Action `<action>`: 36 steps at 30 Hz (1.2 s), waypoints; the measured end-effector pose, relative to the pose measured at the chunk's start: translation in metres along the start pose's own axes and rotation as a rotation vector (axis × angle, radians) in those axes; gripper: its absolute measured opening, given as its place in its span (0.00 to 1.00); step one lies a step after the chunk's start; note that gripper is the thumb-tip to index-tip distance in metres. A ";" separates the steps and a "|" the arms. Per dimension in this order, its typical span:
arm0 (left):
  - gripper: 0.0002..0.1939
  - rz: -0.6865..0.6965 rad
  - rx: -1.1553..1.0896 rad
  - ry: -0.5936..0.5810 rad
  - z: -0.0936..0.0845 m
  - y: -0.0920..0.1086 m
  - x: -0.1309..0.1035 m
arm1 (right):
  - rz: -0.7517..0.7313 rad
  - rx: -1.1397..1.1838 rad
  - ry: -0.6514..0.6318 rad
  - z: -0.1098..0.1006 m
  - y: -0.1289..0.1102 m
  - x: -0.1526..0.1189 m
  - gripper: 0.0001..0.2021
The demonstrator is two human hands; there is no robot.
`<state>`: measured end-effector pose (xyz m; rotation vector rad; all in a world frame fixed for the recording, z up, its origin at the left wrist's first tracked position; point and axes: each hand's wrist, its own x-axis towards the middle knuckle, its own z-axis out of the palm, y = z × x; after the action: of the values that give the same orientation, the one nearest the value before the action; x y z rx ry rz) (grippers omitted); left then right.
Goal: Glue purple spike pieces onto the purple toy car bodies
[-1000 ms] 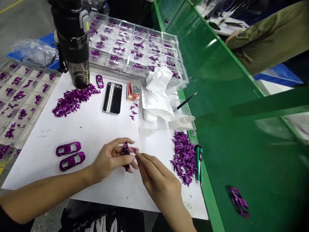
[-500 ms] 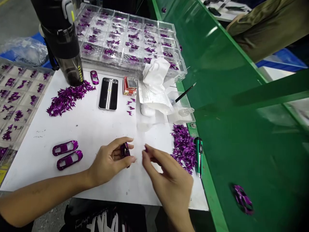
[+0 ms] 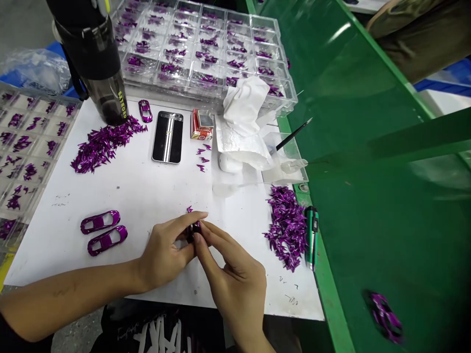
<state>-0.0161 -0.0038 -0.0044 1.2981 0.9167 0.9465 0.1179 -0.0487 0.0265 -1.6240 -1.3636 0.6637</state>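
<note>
My left hand (image 3: 162, 257) is closed around a purple toy car body (image 3: 192, 229), held just above the white work surface and partly hidden by the fingers. At its side, my right hand (image 3: 235, 274) has thumb and forefinger pinched together against the car body; the small purple part in that pinch is almost wholly covered. A tiny purple piece (image 3: 189, 209) shows just beyond the left fingers. Left of the hands lie two more purple car bodies, one (image 3: 100, 222) behind the other (image 3: 107, 240). To the right is a heap of small pointed purple parts (image 3: 287, 225).
A second purple heap (image 3: 103, 147) lies by a dark bottle (image 3: 101, 73). Behind are a phone (image 3: 167, 137), a small red box (image 3: 201, 125), crumpled tissue (image 3: 245, 108) and a compartment tray (image 3: 206, 93). A green cutter (image 3: 311, 235) lies beside the green belt (image 3: 353, 220), which carries another car (image 3: 386, 317).
My right hand has moved left, bringing its small purple part from a gap away up against the car body in my left hand. The view has shifted slightly.
</note>
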 end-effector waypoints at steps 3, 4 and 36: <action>0.25 0.038 0.017 -0.064 -0.004 0.001 0.003 | -0.005 -0.026 -0.027 -0.010 0.004 0.003 0.07; 0.30 0.048 0.006 -0.115 -0.006 0.002 0.004 | 0.008 -0.020 -0.053 -0.015 0.006 0.005 0.08; 0.10 0.259 0.637 0.006 -0.008 0.001 0.004 | -0.500 -0.136 0.771 -0.056 0.008 0.085 0.08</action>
<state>-0.0218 0.0028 -0.0036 1.9919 1.1222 0.8832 0.1905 0.0171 0.0572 -1.3359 -1.1526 -0.3380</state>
